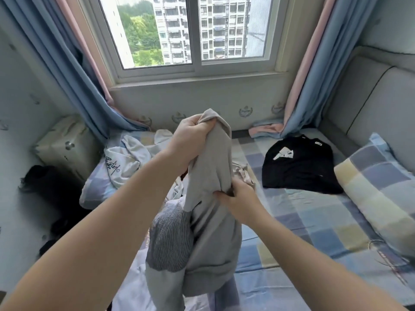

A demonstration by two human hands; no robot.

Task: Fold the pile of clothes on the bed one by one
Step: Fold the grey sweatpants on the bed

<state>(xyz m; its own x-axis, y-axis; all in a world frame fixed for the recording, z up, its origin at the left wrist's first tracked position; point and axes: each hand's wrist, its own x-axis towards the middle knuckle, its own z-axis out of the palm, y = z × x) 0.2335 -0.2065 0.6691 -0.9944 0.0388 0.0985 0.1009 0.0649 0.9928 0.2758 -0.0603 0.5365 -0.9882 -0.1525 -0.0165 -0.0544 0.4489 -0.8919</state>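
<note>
Early on: 1 black tee looks folded on bed. Grey top held up over bed, unfolded; left hand clenches its upper end, right hand grips mid. Pile at left not yet done

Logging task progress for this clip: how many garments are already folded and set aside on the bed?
1: the black T-shirt lies folded flat on the checked bedsheet, near the pillow at right. The unfolded heap at left may hide others.
</note>
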